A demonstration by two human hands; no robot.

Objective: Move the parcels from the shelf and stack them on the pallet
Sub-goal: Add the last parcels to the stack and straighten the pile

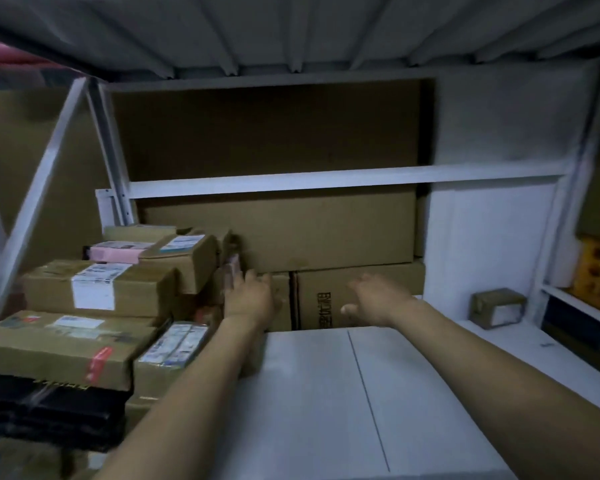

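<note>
While both of my arms reach deep over the white shelf deck (326,393), neither hand has a grip on anything. My right hand (374,299) is open, fingers loosely spread and thumb out, directly in front of the printed carton (326,292). My left hand (248,296) is likewise open, fingers straight, just left of the printed carton. Its fingertips are at a small blurred parcel (232,268), but I cannot confirm contact.

I judge the hands are set apart so that one parcel can be taken by two opposite sides.

- Left of the printed carton, the labelled parcels (94,289) lie flat in a stack, broader ones lower, which keeps the pile steady.
- On top of the printed carton rests a long carton (278,230).
- Well to the right of the printed carton, a small parcel (497,308) sits alone by the wall.

The pallet is not in view.
</note>
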